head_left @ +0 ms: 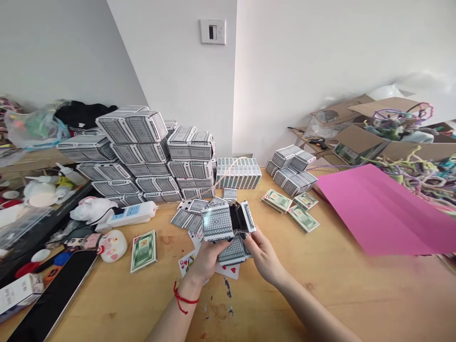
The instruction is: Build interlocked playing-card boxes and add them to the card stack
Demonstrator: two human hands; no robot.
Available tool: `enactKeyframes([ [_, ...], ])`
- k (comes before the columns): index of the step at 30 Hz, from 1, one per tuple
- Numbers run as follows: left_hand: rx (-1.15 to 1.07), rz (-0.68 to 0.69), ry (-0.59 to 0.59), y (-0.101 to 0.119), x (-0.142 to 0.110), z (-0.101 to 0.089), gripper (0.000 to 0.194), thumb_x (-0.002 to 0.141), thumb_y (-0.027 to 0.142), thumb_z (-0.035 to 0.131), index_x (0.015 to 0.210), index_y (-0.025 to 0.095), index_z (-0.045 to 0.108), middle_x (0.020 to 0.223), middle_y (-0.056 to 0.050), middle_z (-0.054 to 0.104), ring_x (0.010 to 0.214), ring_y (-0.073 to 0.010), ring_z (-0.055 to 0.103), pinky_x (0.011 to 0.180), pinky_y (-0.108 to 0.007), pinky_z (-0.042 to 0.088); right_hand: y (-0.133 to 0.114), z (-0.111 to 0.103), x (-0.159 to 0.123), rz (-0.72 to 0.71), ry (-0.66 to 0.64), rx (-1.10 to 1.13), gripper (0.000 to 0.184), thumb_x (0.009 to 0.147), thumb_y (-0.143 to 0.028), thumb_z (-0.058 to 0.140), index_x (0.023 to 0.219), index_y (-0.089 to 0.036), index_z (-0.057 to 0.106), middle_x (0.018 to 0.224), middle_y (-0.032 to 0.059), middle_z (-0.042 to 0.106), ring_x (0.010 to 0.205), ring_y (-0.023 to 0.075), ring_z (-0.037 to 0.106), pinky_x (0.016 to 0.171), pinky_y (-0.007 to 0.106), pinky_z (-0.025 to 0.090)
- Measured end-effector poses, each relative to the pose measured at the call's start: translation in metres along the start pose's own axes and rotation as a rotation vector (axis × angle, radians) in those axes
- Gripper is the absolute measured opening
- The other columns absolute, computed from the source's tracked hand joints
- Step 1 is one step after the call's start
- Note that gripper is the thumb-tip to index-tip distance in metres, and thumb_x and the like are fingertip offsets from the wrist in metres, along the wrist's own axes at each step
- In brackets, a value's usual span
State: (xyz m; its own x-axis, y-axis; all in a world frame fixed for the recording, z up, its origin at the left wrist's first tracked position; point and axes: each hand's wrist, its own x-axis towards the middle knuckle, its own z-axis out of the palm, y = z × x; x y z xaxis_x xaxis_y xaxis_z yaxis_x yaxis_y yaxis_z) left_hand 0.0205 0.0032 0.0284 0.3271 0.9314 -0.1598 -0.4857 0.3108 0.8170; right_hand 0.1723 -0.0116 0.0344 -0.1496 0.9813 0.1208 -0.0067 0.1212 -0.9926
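Above the middle of the table I hold a block built of playing cards (216, 222) with grey patterned backs. A dark gap (239, 217) separates its wide left part from a narrow right piece (248, 216). My left hand (207, 260) is closed on the block's lower left side. My right hand (262, 254) pinches the lower edge of the narrow piece, its thumb near the gap. Another patterned card block (231, 251) shows below and between my hands; whether it joins the held one I cannot tell. Loose playing cards (187, 261) lie beneath, some face up.
Tall stacks of card blocks (138, 152) stand at the back left, a smaller stack (292, 168) at the back right. Green card packs (143, 251) lie on both sides. A power strip (131, 213), a tablet-like dark slab (59, 294) and a pink sheet (384, 209) flank the work area.
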Motion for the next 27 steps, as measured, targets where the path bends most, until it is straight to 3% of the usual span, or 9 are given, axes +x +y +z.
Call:
enactKeyframes([
  [4, 0.015, 0.010, 0.015, -0.006, 0.001, -0.005, 0.042, 0.069, 0.025, 0.068, 0.111, 0.018, 0.061, 0.107, -0.008, 0.066, 0.106, -0.0290, 0.056, 0.092, -0.042, 0.042, -0.003, 0.001, -0.001, -0.037, 0.004, -0.097, 0.049, 0.088, -0.045, 0.039, 0.135, -0.033, 0.032, 0.139, 0.0031, 0.035, 0.126, 0.0235, 0.033, 0.101, 0.037, 0.034],
  [7, 0.024, 0.030, 0.037, -0.009, 0.002, -0.006, 0.046, 0.069, 0.025, 0.068, 0.114, 0.019, 0.059, 0.108, -0.008, 0.066, 0.110, -0.0290, 0.053, 0.093, -0.041, 0.041, -0.005, 0.003, -0.004, -0.063, -0.005, -0.111, 0.051, 0.089, -0.047, 0.035, 0.138, -0.034, 0.025, 0.144, -0.0004, 0.027, 0.131, 0.0220, 0.024, 0.109, 0.040, 0.021],
  [11, -0.007, -0.017, 0.045, -0.008, 0.002, -0.002, 0.046, 0.072, 0.025, 0.066, 0.116, 0.021, 0.057, 0.109, -0.007, 0.066, 0.107, -0.0280, 0.055, 0.091, -0.040, 0.043, -0.004, 0.003, -0.007, 0.002, -0.045, -0.029, 0.052, 0.091, -0.048, 0.027, 0.140, -0.034, 0.015, 0.148, -0.0070, 0.017, 0.136, 0.0175, 0.007, 0.112, 0.039, 0.007],
  [17, -0.133, -0.050, 0.120, 0.004, 0.001, 0.005, 0.052, 0.071, 0.023, 0.067, 0.121, 0.025, 0.051, 0.109, -0.004, 0.065, 0.101, -0.0253, 0.060, 0.086, -0.037, 0.047, -0.003, -0.002, -0.006, 0.070, -0.122, 0.119, 0.051, 0.091, -0.047, 0.030, 0.139, -0.035, 0.018, 0.148, -0.0078, 0.016, 0.135, 0.0178, 0.014, 0.111, 0.039, 0.010],
  [27, -0.228, -0.125, 0.139, 0.007, 0.003, 0.002, 0.038, 0.073, 0.022, 0.062, 0.111, 0.018, 0.056, 0.102, -0.006, 0.068, 0.090, -0.0229, 0.065, 0.084, -0.036, 0.048, -0.007, -0.001, -0.006, 0.014, -0.142, -0.014, 0.053, 0.089, -0.048, 0.035, 0.138, -0.035, 0.021, 0.149, -0.0048, 0.015, 0.136, 0.0176, 0.009, 0.111, 0.039, 0.009],
])
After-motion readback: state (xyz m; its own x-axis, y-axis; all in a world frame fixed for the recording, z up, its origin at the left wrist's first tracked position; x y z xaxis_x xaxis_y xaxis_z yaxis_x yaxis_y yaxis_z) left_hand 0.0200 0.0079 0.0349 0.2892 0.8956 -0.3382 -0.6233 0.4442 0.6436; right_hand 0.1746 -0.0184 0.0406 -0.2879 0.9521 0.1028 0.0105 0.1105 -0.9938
